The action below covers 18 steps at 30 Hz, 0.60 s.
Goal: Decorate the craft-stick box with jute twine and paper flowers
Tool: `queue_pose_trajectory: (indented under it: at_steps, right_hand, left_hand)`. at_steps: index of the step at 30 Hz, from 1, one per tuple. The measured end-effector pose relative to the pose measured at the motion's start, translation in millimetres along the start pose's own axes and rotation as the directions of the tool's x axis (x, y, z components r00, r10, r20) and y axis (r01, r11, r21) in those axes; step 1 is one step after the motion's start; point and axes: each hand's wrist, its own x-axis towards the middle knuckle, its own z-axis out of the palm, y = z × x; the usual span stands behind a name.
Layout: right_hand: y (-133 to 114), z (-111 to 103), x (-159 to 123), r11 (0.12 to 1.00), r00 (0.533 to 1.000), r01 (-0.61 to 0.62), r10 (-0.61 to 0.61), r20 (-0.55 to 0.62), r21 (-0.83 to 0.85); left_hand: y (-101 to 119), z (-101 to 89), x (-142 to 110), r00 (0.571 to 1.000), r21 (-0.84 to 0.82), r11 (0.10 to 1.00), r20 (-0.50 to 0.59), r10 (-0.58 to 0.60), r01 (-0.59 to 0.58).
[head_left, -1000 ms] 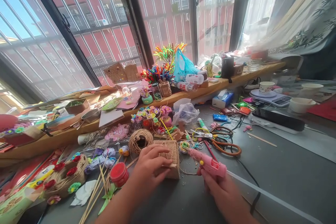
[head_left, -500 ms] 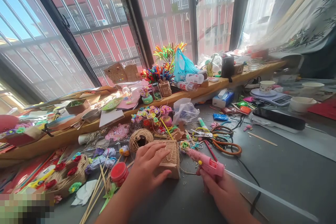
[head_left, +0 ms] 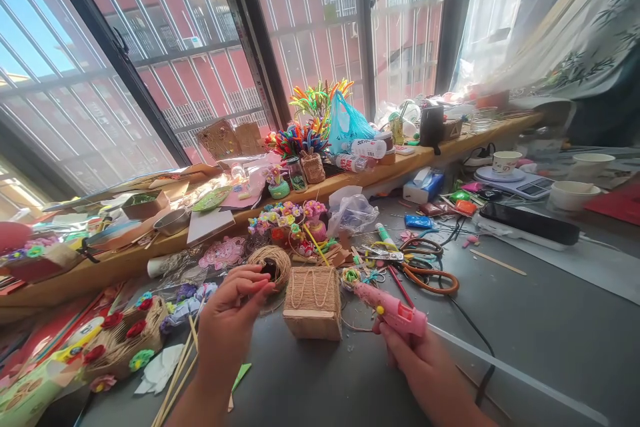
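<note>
My right hand [head_left: 417, 357] grips a pink hot glue gun [head_left: 395, 310] with a long clear glue stick [head_left: 520, 370] running out of its back. The gun's nozzle points left, by a small ball of coloured twine [head_left: 351, 277]. Left of it stands a small box [head_left: 313, 323] wrapped in twine, with a zigzag of cord on its top. My left hand [head_left: 233, 313] is held just left of the box, apart from it, thumb and fingertips drawn close together; anything between them is too small to make out. Behind that hand sits a roll of jute twine [head_left: 280, 263].
Scissors with orange handles [head_left: 430, 277] lie right of the box, near a black cable. Wooden sticks [head_left: 175, 380] and a flower-decorated twine basket [head_left: 127, 337] are at left. A phone [head_left: 530, 223] and kitchen scale [head_left: 515, 181] stand at right. A crowded wooden ledge [head_left: 400, 163] runs behind.
My left hand has moved left off the box top, uncovering the zigzag cord, and its spread fingers have drawn together. The right hand with the glue gun has stayed nearly still.
</note>
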Motion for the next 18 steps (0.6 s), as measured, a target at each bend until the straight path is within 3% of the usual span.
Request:
queue_pose_trajectory:
  at_steps: [3,5,10,14,18]
  right_hand:
    - [3,-1,1,0.999,0.999,-0.035,0.035,0.009,0.001]
    - [6,-2,3,0.999,0.998,-0.044,0.044,0.034,-0.005]
    - [11,-1,5,0.998,0.998,-0.054,0.053,0.013,0.035]
    - [9,-1,6,0.996,0.996,-0.081,0.078,0.046,0.044]
    - [11,-2,6,0.995,0.995,-0.088,0.084,0.06,0.052]
  left_hand:
    - [-7,-5.6,0,0.989,-0.096,0.988,-0.064,-0.131,0.124]
    - [-11,-6.1,-3,0.96,-0.211,0.953,-0.125,-0.249,0.219]
    - [-22,-17.7,-3,0.808,-0.486,0.823,-0.335,-0.484,0.292]
    - [-28,-48.7,5,0.738,-0.522,0.806,-0.42,-0.528,0.279]
    - [-31,-78.1,15,0.752,-0.477,0.859,-0.495,-0.436,0.184]
